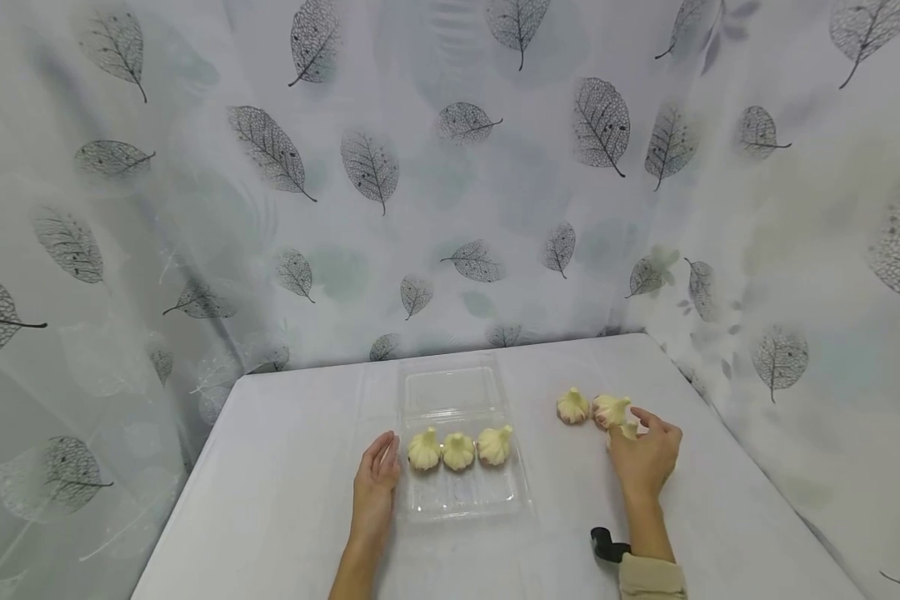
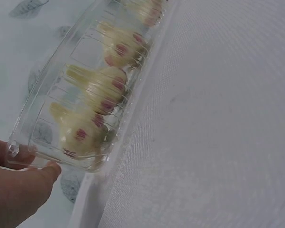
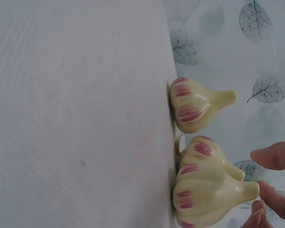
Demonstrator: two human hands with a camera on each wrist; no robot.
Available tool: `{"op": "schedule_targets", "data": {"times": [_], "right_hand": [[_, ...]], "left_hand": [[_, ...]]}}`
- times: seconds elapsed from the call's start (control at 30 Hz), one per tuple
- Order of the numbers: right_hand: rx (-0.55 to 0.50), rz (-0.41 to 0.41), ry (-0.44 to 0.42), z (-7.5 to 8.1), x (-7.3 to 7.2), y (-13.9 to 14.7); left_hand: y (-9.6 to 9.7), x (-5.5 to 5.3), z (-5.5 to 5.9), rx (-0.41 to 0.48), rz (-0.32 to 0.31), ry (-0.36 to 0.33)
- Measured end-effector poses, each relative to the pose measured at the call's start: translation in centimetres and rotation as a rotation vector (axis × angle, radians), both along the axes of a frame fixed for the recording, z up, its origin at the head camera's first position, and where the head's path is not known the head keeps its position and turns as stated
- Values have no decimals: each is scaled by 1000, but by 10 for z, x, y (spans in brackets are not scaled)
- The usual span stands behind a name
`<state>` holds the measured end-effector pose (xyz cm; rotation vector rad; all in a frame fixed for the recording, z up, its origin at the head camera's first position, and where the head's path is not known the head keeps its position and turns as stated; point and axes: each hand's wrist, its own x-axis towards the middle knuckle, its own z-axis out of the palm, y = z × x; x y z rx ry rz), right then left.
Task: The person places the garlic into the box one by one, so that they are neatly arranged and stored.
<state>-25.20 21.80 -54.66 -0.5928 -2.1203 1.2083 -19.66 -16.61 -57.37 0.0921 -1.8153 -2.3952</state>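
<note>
Three garlic bulbs (image 1: 458, 451) stand in a row inside a clear plastic box (image 1: 461, 502) whose lid (image 1: 452, 390) lies folded back. At the box's left side is my left hand (image 1: 377, 481); its thumb and a finger pinch the rim at a corner, the finger showing through the plastic in the left wrist view. To the right, my right hand (image 1: 648, 454) reaches over the nearest loose garlic bulb (image 3: 209, 194). Its thumb and forefinger are spread apart around the stem, a fingertip right at the stem's end. Two more loose bulbs (image 1: 573, 406) sit beyond it.
A white cloth covers the table (image 1: 285, 483). Leaf-patterned curtains (image 1: 450, 183) hang behind and along both sides of it. Near my right wrist is a small black piece (image 1: 607, 546), just above a beige sleeve (image 1: 651, 577).
</note>
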Motion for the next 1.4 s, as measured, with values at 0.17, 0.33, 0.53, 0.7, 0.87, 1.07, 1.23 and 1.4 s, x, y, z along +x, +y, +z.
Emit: {"op": "schedule_targets", "data": {"times": [0.17,0.33,0.53,0.7,0.87,1.07,1.23,1.4], "right_hand": [[-21,-2,-10,-2,2,8],[7,22,-27,-5,3,15],[35,23,-44,-8,3,18],[63,18,-13,-9,2,18],[57,26,-36,-6,2,16],[72,32,-6,-3,3,12],[53,24,17,2,4,7],[42,33,50,6,7,4]], "left_hand": [[1,0,1,-13,3,1],[2,0,1,-8,8,-5],[2,2,0,17,8,-10],[2,2,-1,29,10,6],[2,0,-1,24,9,15],[2,-2,-2,13,4,8],[1,-2,-2,23,8,-9],[0,-3,-4,20,8,-12]]}}
